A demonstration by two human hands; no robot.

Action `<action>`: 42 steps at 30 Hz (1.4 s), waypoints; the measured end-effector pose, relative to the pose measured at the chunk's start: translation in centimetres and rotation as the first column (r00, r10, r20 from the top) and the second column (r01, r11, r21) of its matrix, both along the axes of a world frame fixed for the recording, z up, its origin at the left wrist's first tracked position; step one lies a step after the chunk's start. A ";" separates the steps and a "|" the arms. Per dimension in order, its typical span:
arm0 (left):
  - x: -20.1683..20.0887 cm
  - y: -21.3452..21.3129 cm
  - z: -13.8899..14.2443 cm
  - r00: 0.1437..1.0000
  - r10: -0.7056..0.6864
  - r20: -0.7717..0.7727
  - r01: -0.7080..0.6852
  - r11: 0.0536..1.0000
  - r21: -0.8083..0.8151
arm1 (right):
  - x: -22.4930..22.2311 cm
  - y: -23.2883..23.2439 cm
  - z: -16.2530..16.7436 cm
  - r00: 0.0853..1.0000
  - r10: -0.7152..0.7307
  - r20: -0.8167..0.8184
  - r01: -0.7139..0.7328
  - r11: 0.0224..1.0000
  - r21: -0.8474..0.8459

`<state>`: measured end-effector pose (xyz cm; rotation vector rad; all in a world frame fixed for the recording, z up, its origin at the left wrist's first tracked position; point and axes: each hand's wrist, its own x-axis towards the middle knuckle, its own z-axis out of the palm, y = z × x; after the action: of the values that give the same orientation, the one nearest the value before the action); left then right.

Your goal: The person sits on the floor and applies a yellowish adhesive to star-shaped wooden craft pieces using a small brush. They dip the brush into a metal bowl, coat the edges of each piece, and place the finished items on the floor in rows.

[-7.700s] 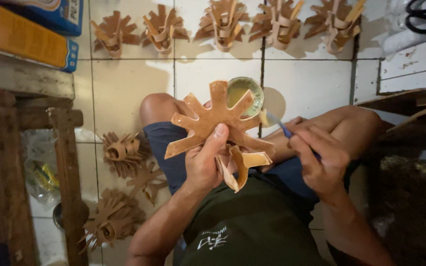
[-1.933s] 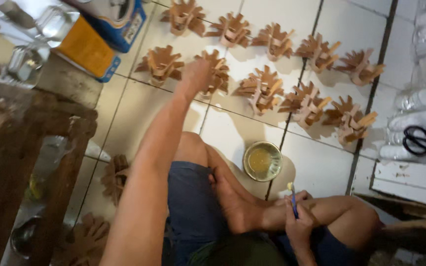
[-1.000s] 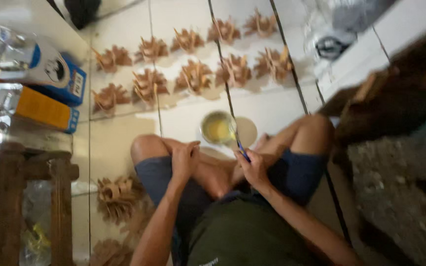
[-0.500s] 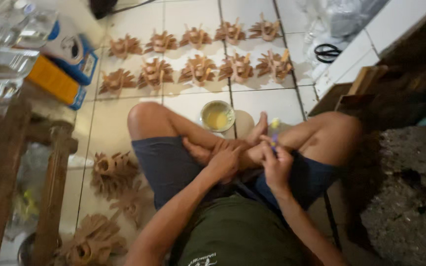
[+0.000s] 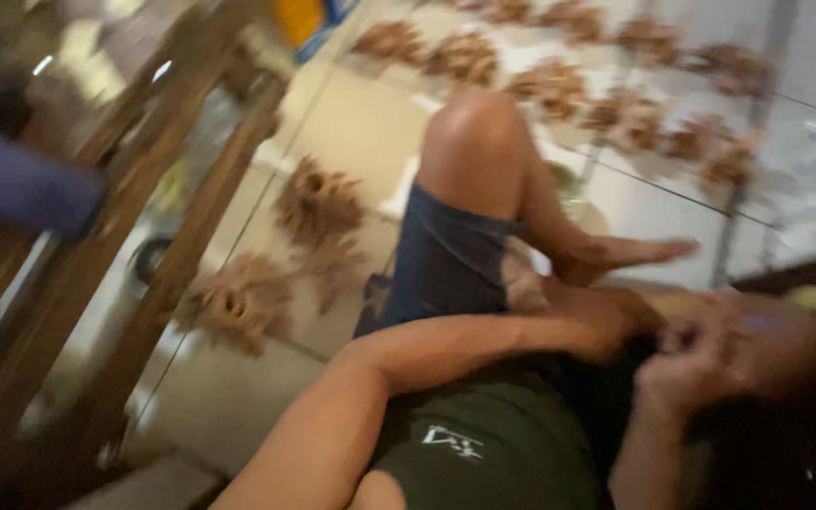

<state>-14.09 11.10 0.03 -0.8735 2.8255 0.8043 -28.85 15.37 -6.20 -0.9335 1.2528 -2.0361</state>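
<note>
Item: seated person on a tiled floor (image 5: 361, 123), legs folded, view heavily blurred.

Step in hand, as I judge it: a pause between pieces. Both hands are drawn in at the lap, with no wooden cutout in either. The next move would call for picking a fresh piece from the loose pile and bringing the brush back to it, but that is a reading only.

Left hand (image 5: 616, 331): forearm laid across the body from lower left, wrist bent inward, hand pressed against the shin just beside the right hand. Its grip looks curled, but blur hides whether it closes on anything; I cannot tell.

Right hand (image 5: 687, 364): raised from below, fingers bunched together close over the knee. A pale bluish smear (image 5: 757, 324) just beyond the knuckles may be a brush handle; too blurred to say the grip is clamped on it.

Nearby stock:
- wooden cutouts in rows (image 5: 616, 104), well beyond both hands, across the floor.
- loose cutout pile (image 5: 318, 203), far to the left of the left hand, past the thigh.
- small bowl (image 5: 569, 179), beyond the hands, partly hidden behind the raised knee.
- wooden frame (image 5: 144, 217), further left again.
</note>
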 end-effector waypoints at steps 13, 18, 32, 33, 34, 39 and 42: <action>17.1 2.0 2.1 0.407 0.323 -0.855 -0.202 0.944 0.261 | -1.3 -3.7 -1.6 0.990 0.073 -0.118 -0.052 0.985 0.166; 29.0 -2.5 0.1 -0.349 0.562 -0.750 -0.853 0.141 0.503 | -0.4 -4.7 -4.7 1.000 0.015 0.020 -0.022 0.921 0.388; 37.0 -8.5 -4.3 -0.159 0.926 -0.343 -0.987 -0.138 0.085 | 6.8 -20.1 -1.8 0.955 0.282 0.094 -0.266 0.671 0.692; 37.4 -8.4 -3.6 -0.145 0.919 -0.366 -0.988 -0.119 0.094 | 7.6 -20.8 -1.6 0.954 0.260 0.153 -0.289 0.643 0.709; 37.6 -8.3 -2.9 -0.127 0.914 -0.386 -0.990 -0.094 0.104 | 8.3 -21.3 -1.5 0.943 0.266 0.199 -0.328 0.655 0.681; 35.4 -9.5 1.0 -0.125 0.689 -0.714 -0.989 -0.148 0.029 | 11.0 -23.2 -1.8 0.940 0.270 0.207 -0.340 0.768 0.542; 30.9 -11.5 2.7 0.091 0.496 -0.863 -0.987 -0.072 -0.145 | 10.1 -23.6 -2.1 0.934 0.324 -0.150 -0.198 0.819 0.539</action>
<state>16.82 -0.38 2.72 -3.3491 2.5580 -0.5559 -18.71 -8.28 -8.28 -1.0282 1.5900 -1.2949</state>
